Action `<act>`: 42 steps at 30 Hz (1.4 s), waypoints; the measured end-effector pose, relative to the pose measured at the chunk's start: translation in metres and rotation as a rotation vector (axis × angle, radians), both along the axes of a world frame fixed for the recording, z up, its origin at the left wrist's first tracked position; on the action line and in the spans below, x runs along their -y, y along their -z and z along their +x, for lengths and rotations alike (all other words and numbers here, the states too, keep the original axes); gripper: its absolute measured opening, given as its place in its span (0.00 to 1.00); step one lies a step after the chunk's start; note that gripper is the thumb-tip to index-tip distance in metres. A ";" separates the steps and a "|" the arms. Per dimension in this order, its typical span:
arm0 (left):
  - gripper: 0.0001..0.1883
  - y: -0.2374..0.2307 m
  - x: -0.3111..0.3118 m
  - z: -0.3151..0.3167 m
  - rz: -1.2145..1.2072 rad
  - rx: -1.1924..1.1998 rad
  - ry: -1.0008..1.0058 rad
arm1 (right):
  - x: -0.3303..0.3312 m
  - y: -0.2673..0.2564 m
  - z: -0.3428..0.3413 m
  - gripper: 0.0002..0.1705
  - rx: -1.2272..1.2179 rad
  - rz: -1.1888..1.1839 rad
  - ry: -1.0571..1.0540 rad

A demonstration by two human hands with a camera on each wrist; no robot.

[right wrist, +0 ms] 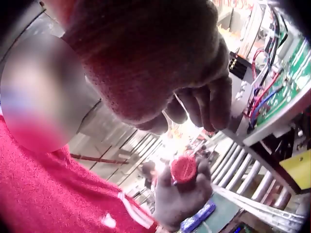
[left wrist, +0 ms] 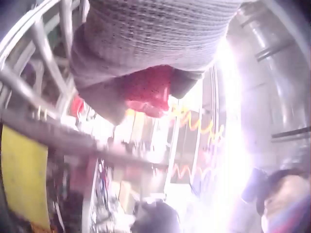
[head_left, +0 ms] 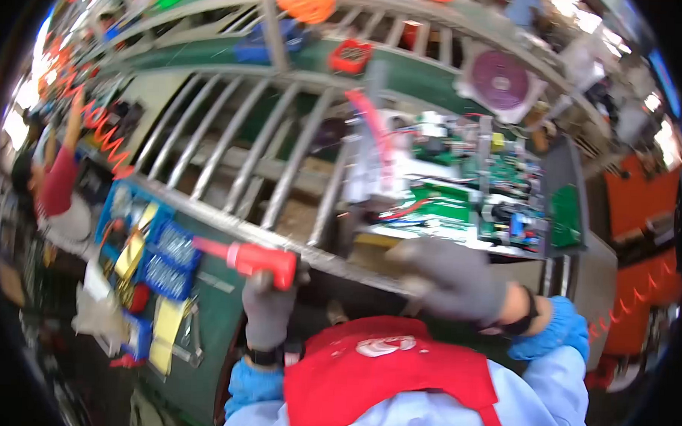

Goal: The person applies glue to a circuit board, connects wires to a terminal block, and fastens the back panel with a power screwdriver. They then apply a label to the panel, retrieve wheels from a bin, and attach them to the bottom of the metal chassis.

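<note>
My left hand (head_left: pixel 268 319), in a grey work glove, grips a red handheld tool (head_left: pixel 268 264) with a thick body and a narrow nose aimed left. Its round red end (right wrist: pixel 183 168) shows above the gloved fingers in the right wrist view. The glove hides most of the tool (left wrist: pixel 148 90) in the left wrist view. My right hand (head_left: pixel 459 285), gloved and motion-blurred, hovers by the near edge of a metal chassis holding green circuit boards (head_left: pixel 443 205). The right wrist view shows its fingers (right wrist: pixel 221 102) loosely bent, with nothing held.
A roller conveyor (head_left: pixel 242 146) runs along the bench. At left are blue bins (head_left: pixel 170 260) of small hardware, yellow paper (head_left: pixel 168 331) and hand tools (head_left: pixel 194 335). A red bin (head_left: pixel 351 56) and a purple disc (head_left: pixel 501 80) sit farther back. Coiled red hoses (head_left: pixel 103 133) hang nearby.
</note>
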State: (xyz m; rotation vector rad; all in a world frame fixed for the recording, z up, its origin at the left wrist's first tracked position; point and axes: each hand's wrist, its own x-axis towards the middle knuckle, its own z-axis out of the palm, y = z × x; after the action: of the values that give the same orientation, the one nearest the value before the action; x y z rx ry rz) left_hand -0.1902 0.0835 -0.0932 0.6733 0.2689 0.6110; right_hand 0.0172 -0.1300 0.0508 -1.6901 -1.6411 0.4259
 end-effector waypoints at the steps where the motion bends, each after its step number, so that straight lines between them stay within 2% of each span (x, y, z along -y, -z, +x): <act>1: 0.22 0.019 -0.033 -0.013 0.006 -0.091 -0.087 | -0.003 -0.004 0.009 0.22 -0.061 -0.038 0.049; 2: 0.19 0.053 -0.070 -0.032 0.249 -0.365 -0.201 | -0.002 -0.005 0.012 0.19 0.119 0.059 0.160; 3: 0.16 0.045 -0.086 -0.035 0.394 -0.569 -0.402 | -0.006 -0.027 0.009 0.17 -0.035 -0.130 0.287; 4: 0.18 0.064 -0.117 -0.051 0.507 -0.885 -0.373 | -0.008 -0.031 0.009 0.17 0.041 -0.098 0.357; 5: 0.23 0.094 -0.141 -0.067 0.817 -1.235 -0.430 | -0.008 -0.036 0.008 0.16 0.118 -0.068 0.441; 6: 0.27 0.093 -0.154 -0.077 0.876 -1.444 -0.291 | -0.013 -0.047 0.008 0.16 0.079 -0.100 0.448; 7: 0.26 0.098 -0.161 -0.086 0.918 -1.583 -0.246 | -0.014 -0.058 0.009 0.16 0.050 -0.135 0.472; 9: 0.26 0.117 -0.173 -0.078 1.017 -1.805 -0.129 | -0.022 -0.076 0.015 0.14 0.316 -0.085 0.395; 13: 0.32 0.139 -0.179 -0.082 1.133 -1.909 -0.068 | -0.031 -0.123 0.039 0.12 0.574 -0.040 0.374; 14: 0.32 0.135 -0.175 -0.078 1.276 -2.016 -0.115 | -0.034 -0.137 0.047 0.12 0.630 -0.016 0.360; 15: 0.33 0.111 -0.164 -0.071 1.286 -2.057 -0.154 | -0.038 -0.149 0.055 0.11 0.679 0.007 0.336; 17: 0.29 0.102 -0.158 -0.066 1.404 -1.755 -0.467 | -0.049 -0.159 0.076 0.11 0.659 0.026 0.286; 18: 0.26 0.089 -0.154 -0.056 1.290 -1.480 -0.445 | -0.057 -0.157 0.082 0.13 0.631 0.033 0.255; 20: 0.22 0.043 -0.140 -0.033 1.054 -0.953 -0.395 | -0.074 -0.131 0.100 0.14 0.752 0.001 0.134; 21: 0.16 -0.009 -0.106 -0.013 1.066 -0.825 -0.448 | -0.083 -0.117 0.104 0.15 0.795 -0.014 0.070; 22: 0.16 -0.040 -0.086 -0.001 1.340 -0.664 -0.444 | -0.092 -0.102 0.110 0.17 0.816 -0.046 0.005; 23: 0.15 -0.070 -0.061 0.016 1.157 -0.716 -0.416 | -0.102 -0.087 0.112 0.20 0.960 -0.025 -0.025; 25: 0.15 -0.109 -0.022 0.044 1.274 -0.634 -0.419 | -0.119 -0.068 0.121 0.22 1.050 0.090 -0.112; 26: 0.15 -0.125 -0.012 0.058 1.450 -0.582 -0.409 | -0.127 -0.059 0.128 0.21 1.049 0.105 -0.105; 28: 0.18 -0.142 0.022 0.091 1.608 -0.640 -0.512 | -0.134 -0.053 0.137 0.21 1.037 0.140 -0.116; 29: 0.17 -0.152 0.033 0.106 1.603 -0.663 -0.480 | -0.135 -0.052 0.140 0.21 1.033 0.164 -0.131; 31: 0.16 -0.159 0.051 0.134 1.745 -0.816 -0.534 | -0.134 -0.049 0.149 0.19 0.982 0.208 -0.127; 33: 0.15 -0.158 0.060 0.155 1.776 -0.940 -0.600 | -0.130 -0.048 0.163 0.17 0.898 0.251 -0.093; 38: 0.12 -0.156 0.072 0.182 1.708 -1.237 -0.634 | -0.117 -0.051 0.196 0.14 0.679 0.199 -0.046; 41: 0.12 -0.140 0.064 0.187 1.619 -1.168 -0.714 | -0.119 -0.036 0.202 0.13 0.565 0.259 -0.075; 42: 0.12 -0.141 0.065 0.185 1.521 -1.161 -0.661 | -0.122 -0.028 0.202 0.12 0.531 0.287 -0.082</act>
State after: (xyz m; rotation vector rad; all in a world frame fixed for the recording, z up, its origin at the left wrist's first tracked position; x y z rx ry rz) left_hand -0.0048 0.0186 0.0476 2.4713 1.1788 0.9561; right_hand 0.2195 -0.0077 0.0787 -1.5995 -2.0351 -0.2412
